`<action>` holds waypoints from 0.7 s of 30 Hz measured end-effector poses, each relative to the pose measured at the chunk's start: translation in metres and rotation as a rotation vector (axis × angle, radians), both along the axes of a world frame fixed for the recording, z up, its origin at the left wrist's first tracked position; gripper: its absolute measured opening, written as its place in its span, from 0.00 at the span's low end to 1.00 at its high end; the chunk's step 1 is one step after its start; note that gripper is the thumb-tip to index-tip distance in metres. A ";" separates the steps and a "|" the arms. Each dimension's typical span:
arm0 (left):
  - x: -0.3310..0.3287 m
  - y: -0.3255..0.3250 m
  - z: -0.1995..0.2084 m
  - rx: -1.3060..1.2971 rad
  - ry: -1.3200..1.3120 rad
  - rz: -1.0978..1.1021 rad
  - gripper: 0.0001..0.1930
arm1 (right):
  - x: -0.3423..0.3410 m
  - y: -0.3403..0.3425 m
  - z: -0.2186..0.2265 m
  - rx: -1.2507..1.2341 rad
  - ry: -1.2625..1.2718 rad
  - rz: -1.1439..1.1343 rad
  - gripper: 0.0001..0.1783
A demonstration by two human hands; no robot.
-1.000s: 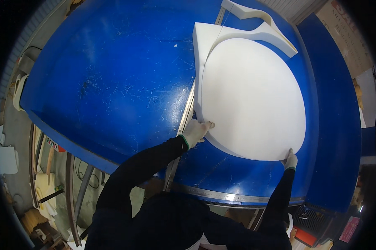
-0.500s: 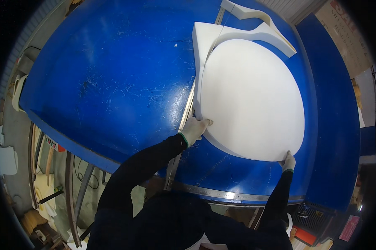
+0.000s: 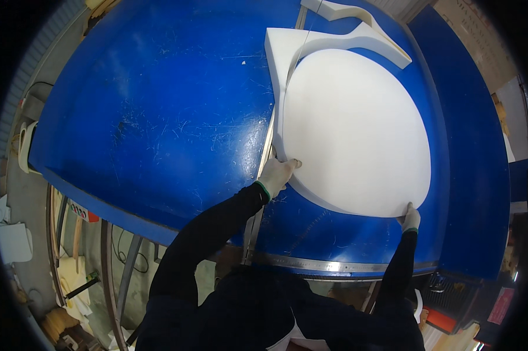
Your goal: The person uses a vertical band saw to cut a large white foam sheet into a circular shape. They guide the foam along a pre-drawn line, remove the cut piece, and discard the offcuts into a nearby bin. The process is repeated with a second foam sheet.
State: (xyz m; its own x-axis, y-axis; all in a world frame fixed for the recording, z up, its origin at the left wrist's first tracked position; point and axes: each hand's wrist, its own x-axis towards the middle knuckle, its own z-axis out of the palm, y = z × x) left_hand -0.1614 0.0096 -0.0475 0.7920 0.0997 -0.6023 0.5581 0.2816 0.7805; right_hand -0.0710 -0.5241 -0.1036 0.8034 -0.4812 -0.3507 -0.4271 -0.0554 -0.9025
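Observation:
A thick white foam piece (image 3: 357, 134) with a rounded outline lies flat on the blue table (image 3: 170, 117). My left hand (image 3: 278, 175), in a pale glove with a green cuff, grips its near left edge, thumb on top. At the near right edge my right hand (image 3: 411, 217), gloved too, holds the foam with its thumb on the upper face; its other fingers are mostly hidden. A white foam offcut (image 3: 280, 50) curves around the far left side of the rounded piece. Where the two meet on the left, a thin wire or blade (image 3: 304, 44) comes down.
A metal strip (image 3: 267, 143) crosses the table left of the foam. Along the near edge runs a metal ruler (image 3: 334, 266). Another curved foam strip (image 3: 357, 11) lies at the far end. A raised blue panel (image 3: 468, 146) borders the right side. A control box (image 3: 83, 212) hangs below the left edge.
The whole view has shifted slightly. Both hands keep their hold, and the rounded foam seems a little farther from the near edge of the table.

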 end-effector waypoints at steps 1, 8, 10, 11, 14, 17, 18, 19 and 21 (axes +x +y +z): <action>0.001 0.001 -0.002 0.011 0.003 -0.019 0.22 | -0.001 0.001 0.001 -0.008 -0.001 0.007 0.25; 0.006 0.003 -0.007 0.076 0.017 -0.047 0.29 | -0.013 0.000 0.000 -0.011 -0.014 -0.014 0.25; 0.007 0.004 -0.014 0.103 0.011 -0.026 0.29 | -0.016 0.002 -0.004 0.024 -0.032 -0.028 0.24; 0.008 0.005 -0.018 0.121 0.001 -0.013 0.29 | -0.016 0.003 -0.005 0.024 -0.027 -0.035 0.24; 0.007 0.007 -0.015 0.122 -0.004 -0.014 0.27 | -0.022 0.002 -0.009 0.007 -0.009 -0.056 0.23; 0.004 0.008 -0.002 0.112 -0.016 -0.002 0.25 | -0.024 0.001 -0.012 -0.014 0.008 -0.060 0.24; 0.003 0.008 0.001 0.112 -0.023 0.008 0.24 | -0.025 0.000 -0.012 -0.004 0.008 -0.058 0.24; 0.002 0.010 0.003 0.108 -0.023 0.008 0.23 | -0.025 0.004 -0.013 0.010 0.008 -0.051 0.24; -0.001 0.014 0.005 0.101 -0.023 0.009 0.23 | -0.026 0.009 -0.013 -0.007 0.017 -0.022 0.25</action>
State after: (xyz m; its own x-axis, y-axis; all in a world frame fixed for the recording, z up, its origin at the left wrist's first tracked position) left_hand -0.1620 0.0232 -0.0421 0.8044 0.1664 -0.5704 0.5373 0.2061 0.8178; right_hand -0.0974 -0.5151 -0.1166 0.7866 -0.5012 -0.3607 -0.4434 -0.0520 -0.8948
